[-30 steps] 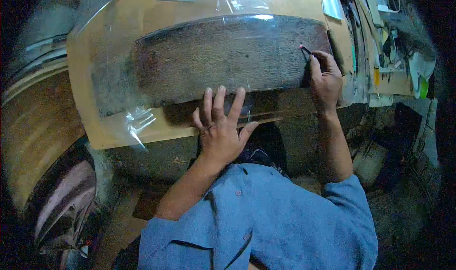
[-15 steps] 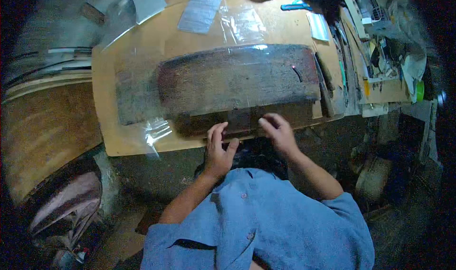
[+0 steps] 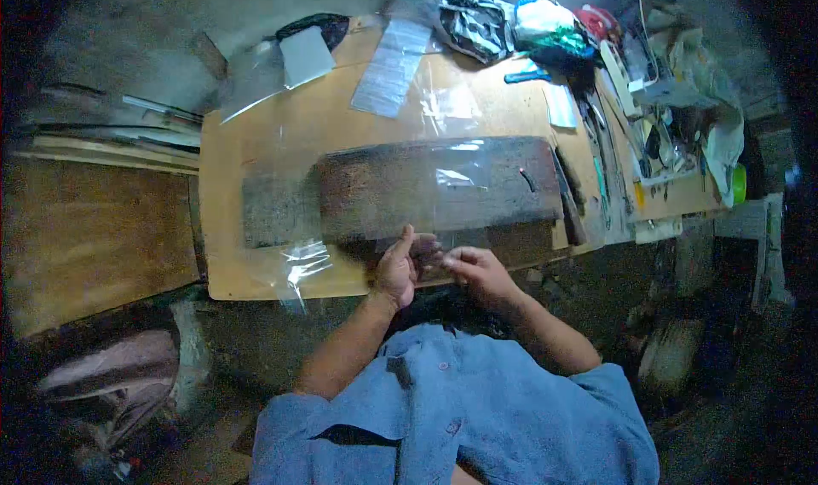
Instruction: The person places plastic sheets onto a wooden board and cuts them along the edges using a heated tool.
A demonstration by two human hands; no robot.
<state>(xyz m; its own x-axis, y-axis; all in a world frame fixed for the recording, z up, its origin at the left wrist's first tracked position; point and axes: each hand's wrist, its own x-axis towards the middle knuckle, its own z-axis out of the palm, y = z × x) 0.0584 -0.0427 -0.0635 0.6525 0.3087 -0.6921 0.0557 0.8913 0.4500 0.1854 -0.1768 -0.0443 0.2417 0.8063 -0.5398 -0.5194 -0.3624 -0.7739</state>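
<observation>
A dark, rough-surfaced curved panel (image 3: 383, 182) lies on the tan board (image 3: 230, 276). My left hand (image 3: 400, 268) is at the panel's near edge, palm turned up and fingers apart. Close to its fingertips is my right hand (image 3: 481, 272), with thumb and index finger pinched together; whatever is between them is too small to make out. On the right part of the panel rests a small dark curved stick with a reddish tip (image 3: 527, 180). Clear plastic film (image 3: 305, 263) shines near the board's front left.
A clear plastic strip (image 3: 392, 67), a white square sheet (image 3: 307, 57), bags (image 3: 477, 26) and a blue tool (image 3: 527, 76) lie at the back. Long tools and a crowded shelf (image 3: 682, 195) stand right; a wooden panel (image 3: 94, 238) is left.
The small dark stick was let go on the panel. My right hand moved left and toward me, beside my left hand, which turned palm up. The view shifted to show more of the back.
</observation>
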